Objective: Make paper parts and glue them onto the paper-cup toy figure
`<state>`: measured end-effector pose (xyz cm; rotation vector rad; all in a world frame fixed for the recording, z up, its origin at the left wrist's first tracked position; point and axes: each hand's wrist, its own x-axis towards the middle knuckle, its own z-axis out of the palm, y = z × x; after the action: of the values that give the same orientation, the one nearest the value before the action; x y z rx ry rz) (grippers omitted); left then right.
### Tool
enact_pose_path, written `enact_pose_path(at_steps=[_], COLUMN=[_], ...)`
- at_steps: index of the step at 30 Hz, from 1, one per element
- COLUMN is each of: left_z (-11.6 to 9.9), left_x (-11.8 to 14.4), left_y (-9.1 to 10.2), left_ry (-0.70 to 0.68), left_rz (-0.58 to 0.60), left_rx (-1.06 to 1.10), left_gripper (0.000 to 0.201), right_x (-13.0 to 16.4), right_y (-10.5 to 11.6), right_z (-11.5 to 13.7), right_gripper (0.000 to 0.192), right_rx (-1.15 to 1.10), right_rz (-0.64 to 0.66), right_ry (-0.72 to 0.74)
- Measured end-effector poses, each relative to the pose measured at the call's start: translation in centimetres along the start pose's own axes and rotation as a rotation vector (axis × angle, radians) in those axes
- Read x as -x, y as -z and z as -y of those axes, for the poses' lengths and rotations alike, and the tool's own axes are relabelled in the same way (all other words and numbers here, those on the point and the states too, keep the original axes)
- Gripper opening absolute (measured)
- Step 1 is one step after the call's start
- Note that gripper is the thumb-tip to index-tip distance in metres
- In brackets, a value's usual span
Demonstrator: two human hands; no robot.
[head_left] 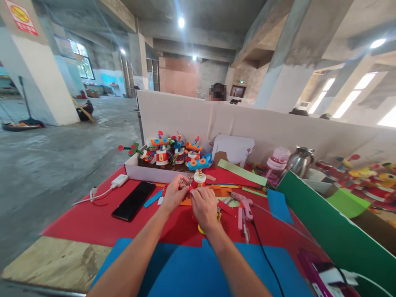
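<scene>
My left hand [177,194] is closed in a pinch at a small red piece [189,190], whose shape is mostly hidden by the fingers. From the other side, my right hand [205,204] curls its fingers in at the same piece, palm down. Just beyond them stands a red and white paper-cup figure [199,178] with a spring neck and a blue tube head [198,164] bearing orange eyes. Under my right wrist a yellow loop [201,229] peeks out, partly hidden. Orange paper [185,202] lies beneath the hands.
A white box [148,175] holds several similar figures at the back. Left are a black phone [134,201] and a white charger [119,180]. On the right lie a pink glue gun [244,205] with its cord, a green panel [334,218] and a steel jug [299,161].
</scene>
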<state>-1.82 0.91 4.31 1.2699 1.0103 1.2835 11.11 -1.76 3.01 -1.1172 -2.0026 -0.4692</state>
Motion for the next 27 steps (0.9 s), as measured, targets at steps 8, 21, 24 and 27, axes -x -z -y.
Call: enact_pose_path(at_steps=[8,21,24,27], left_z=[-0.5,-2.8,-5.4,-7.2], left_x=[0.0,-1.1,-3.3,-5.3], left_y=[1.6,2.7,3.4,3.3], left_ry=[-0.415,-0.608,-0.603,-0.529], left_rz=[0.023,-0.087,-0.149,-0.220], left_rx=[-0.346,-0.518,-0.504,-0.429], left_gripper=[0.017,0.017,0.015,0.017], right_x=[-1.0,-5.6,-9.5,-12.6], right_y=[0.0,0.3,-1.1,-3.1], right_z=[-1.4,-5.4,-8.5,-10.3], right_gripper=[0.009,0.027,0.026,0.028], right_rx=[-0.742,-0.733,-0.688,-0.772], right_rz=[0.020,-0.084,-0.045,0.193], right_ry=[-0.635,-0.529,-0.651,-0.732])
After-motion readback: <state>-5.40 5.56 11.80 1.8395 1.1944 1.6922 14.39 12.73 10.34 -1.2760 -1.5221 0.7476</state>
